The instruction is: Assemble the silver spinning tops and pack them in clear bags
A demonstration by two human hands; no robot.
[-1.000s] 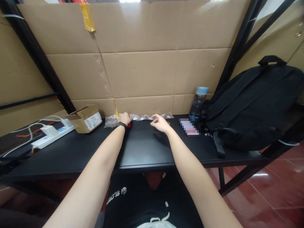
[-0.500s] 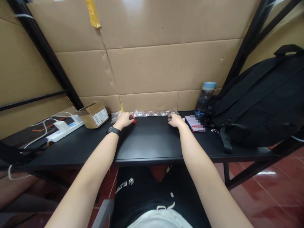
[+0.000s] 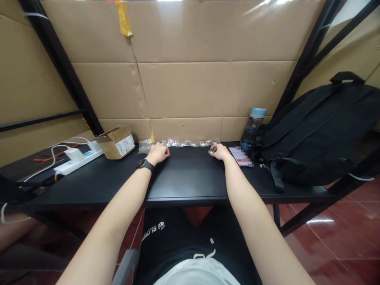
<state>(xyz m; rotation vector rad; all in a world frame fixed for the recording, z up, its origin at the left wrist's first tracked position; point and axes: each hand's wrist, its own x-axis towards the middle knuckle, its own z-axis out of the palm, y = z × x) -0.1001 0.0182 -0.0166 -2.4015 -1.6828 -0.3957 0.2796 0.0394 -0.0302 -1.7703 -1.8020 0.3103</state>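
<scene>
A row of small clear packets with red marks (image 3: 192, 143) lies along the back of the black table (image 3: 187, 178). At the left end of the row is a clear plastic wrapper (image 3: 145, 146). My left hand (image 3: 158, 153), with a black watch on the wrist, is closed over a small red item (image 3: 170, 153) that shows at its fingertips. On the right, my right hand (image 3: 219, 151) pinches a small clear round piece (image 3: 211, 152) just above or on the tabletop; which of the two is unclear.
An open cardboard box (image 3: 115, 144) and a white power strip (image 3: 78, 160) stand on the left. To the right are a phone (image 3: 241, 156), a blue-lidded bottle (image 3: 253, 126) and a black backpack (image 3: 320, 130). Cardboard lines the back.
My left hand has moved slightly right and down and now covers more of the red item. The clear piece at my right fingertips has come lower and shows more plainly. The camera view has shifted slightly.
</scene>
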